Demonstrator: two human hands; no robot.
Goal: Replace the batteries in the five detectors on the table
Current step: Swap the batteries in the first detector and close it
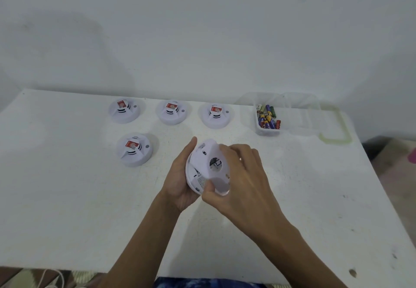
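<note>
Cradling the detector (193, 175), left hand (180, 180) grips it; right hand (244, 176) fingers (234, 152) clasp its cover (208, 152).

Five detectors (134, 149), one tub (258, 127) of mixed batteries (267, 117).

Left forearm (144, 242) and right forearm (288, 242) bare, uncovered along all the length in view, slender, widening from narrow wrists toward the bottom edge, met near 7 o'clock and 5 o'clock. Left hand (180, 182) just toward 7 o'clock of the picture's middle, right hand (243, 182) toward 5 o'clock; long, thin fingers on both, knuckles and faint tendons showing on the back of the right. At 6 o'clock, between the forearms, a strip of clothing (202, 283) in dark blue mottled with paler blue and white, like tie-dye; kind of garment not to be told.
</note>
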